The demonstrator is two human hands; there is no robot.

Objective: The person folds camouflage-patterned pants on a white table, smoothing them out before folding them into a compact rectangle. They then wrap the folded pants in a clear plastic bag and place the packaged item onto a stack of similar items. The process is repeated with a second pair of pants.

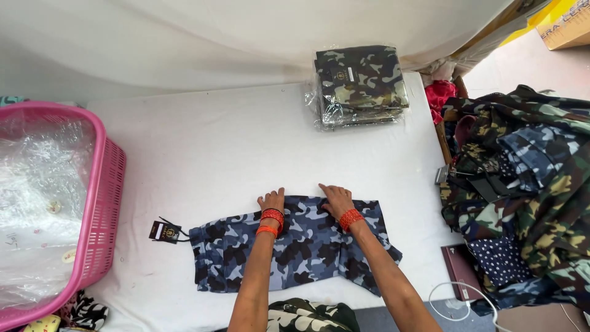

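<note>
Your left hand (272, 200) and right hand (335, 197) lie flat, fingers open, gripping nothing, pressing the upper edge of the blue camouflage garment (295, 246) spread on the white surface (215, 154) before you.

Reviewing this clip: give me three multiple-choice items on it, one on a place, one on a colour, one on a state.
1. Where is the pink basket?
A. left edge of the table
B. far right
C. under the hands

2. What colour is the garment under the hands?
A. red
B. blue camouflage
C. plain white

3. How are the left hand and right hand?
A. clenched in fists
B. lifted off
C. flat on the garment

Key: A, it sits at the left; B, blue-grey patches; C, both palms press down on its far edge.
</note>
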